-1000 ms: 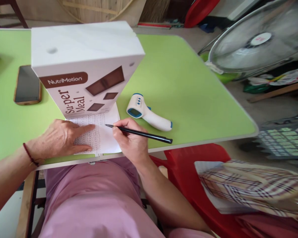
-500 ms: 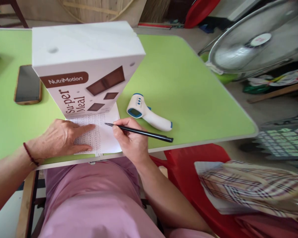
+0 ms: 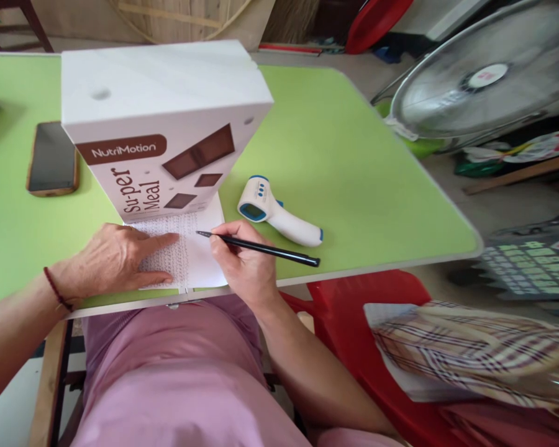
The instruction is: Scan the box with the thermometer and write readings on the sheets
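A white sheet of paper [image 3: 205, 264], its left part covered in small dense writing, lies at the near edge of the green table [image 3: 354, 180]. My left hand [image 3: 121, 257] rests flat on the written part, thumb and forefinger spread. My right hand [image 3: 249, 267] grips a black pen [image 3: 272, 249], its tip over the paper just right of the writing; I cannot tell whether it touches. Behind the paper stands a tall white box [image 3: 168, 87] marked NutriMotion, hiding the far part of the sheet. A white and blue infrared thermometer [image 3: 279, 214] lies right of the pen.
A phone [image 3: 53, 158] in a brown case lies left of the box. Beyond the table's right edge stands a large fan [image 3: 484, 74]. A red chair [image 3: 345, 323] at the near right holds a plaid cloth item [image 3: 470, 347].
The pen's back end has shifted slightly left, and my right hand moved a little with it. My left hand, the paper and the box stay put.
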A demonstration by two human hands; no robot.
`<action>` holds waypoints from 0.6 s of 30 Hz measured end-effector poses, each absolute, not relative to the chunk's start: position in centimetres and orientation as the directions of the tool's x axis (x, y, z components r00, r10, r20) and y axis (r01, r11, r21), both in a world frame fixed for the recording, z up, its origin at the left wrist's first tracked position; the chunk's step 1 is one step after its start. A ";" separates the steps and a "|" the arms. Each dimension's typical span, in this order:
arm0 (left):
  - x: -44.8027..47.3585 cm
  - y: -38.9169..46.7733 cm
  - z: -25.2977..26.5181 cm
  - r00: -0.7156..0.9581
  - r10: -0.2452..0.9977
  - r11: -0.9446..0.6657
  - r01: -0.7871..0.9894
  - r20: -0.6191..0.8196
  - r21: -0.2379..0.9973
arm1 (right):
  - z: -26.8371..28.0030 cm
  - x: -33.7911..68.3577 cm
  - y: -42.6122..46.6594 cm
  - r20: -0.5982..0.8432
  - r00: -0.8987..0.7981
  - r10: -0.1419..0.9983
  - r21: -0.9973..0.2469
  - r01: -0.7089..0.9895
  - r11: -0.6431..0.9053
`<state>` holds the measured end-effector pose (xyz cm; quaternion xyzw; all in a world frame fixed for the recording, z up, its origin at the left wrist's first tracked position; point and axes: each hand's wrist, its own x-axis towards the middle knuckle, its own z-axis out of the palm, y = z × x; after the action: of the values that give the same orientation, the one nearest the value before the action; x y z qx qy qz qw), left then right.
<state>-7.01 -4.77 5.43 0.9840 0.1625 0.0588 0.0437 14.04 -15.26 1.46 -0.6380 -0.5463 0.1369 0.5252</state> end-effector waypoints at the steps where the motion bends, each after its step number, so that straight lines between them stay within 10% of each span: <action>1: -7.0 -4.8 5.4 0.940 0.328 -0.942 0.318 0.095 0.105 | 1.5 14.0 -15.2 0.396 0.368 0.841 -0.820 0.555 0.144; 11: -7.0 -4.7 5.4 0.937 0.340 -0.936 0.328 0.083 0.127 | 1.9 14.3 -15.6 0.469 0.354 0.809 -0.794 0.570 0.211; 18: -6.9 -4.7 6.0 0.943 0.294 -0.954 0.280 0.156 0.102 | 1.8 17.8 -15.0 0.583 0.134 0.802 -0.552 0.789 0.269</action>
<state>-6.85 -4.73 5.97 0.9849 0.1457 0.0852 0.0392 17.82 -15.00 1.85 -0.6045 -0.6579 0.0068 0.4490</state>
